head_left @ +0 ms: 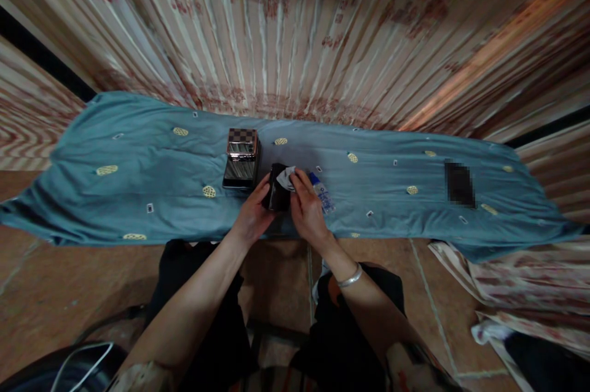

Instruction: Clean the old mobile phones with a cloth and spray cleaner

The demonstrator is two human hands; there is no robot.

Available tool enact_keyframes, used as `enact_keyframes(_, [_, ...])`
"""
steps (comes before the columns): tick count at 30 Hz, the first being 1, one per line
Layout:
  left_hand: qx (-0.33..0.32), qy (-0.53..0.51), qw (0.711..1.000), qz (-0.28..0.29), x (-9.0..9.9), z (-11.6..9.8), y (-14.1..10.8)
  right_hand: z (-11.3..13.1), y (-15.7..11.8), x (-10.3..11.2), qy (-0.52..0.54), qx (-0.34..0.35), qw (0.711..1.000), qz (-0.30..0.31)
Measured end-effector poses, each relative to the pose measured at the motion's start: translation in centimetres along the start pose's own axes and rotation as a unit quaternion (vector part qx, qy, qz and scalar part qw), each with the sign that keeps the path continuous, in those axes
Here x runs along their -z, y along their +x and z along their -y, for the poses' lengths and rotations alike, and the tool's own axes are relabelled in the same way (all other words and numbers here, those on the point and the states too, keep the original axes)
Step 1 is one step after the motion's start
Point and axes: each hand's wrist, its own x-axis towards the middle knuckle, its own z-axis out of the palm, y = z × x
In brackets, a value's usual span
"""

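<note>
My left hand (254,210) grips a small dark box-like object (278,196) by its left side, just over the near part of the cloth-covered table. In my right hand (306,205) is a crumpled light grey cloth (286,179), pinched between thumb and fingers and pressed on the top right of the dark object. Right beside my right hand lies a clear bottle (324,194) with a blue cap and blue print. To the left of my hands stands a shiny black box (240,172) with a checkered-top case (242,142) on its far end.
A blue-green cloth (157,164) with yellow pineapple prints covers the long table. Toward its right end lies a dark, pixelated rectangle (460,184). A pleated curtain (286,42) hangs behind. A black round item with a white cable (83,364) is at the lower left.
</note>
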Motion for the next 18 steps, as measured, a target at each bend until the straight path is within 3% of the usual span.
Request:
enact_keyframes(7, [-0.019,-0.017,1.0,-0.003,-0.5,0.0,0.3,0.1,-0.1,-0.6,0.063,-0.031,0.997,-0.009])
enact_keyframes(18, [-0.051,0.008,0.999,-0.002,1.2,-0.6,1.7,0.6,-0.7,0.1,0.145,-0.026,0.989,0.033])
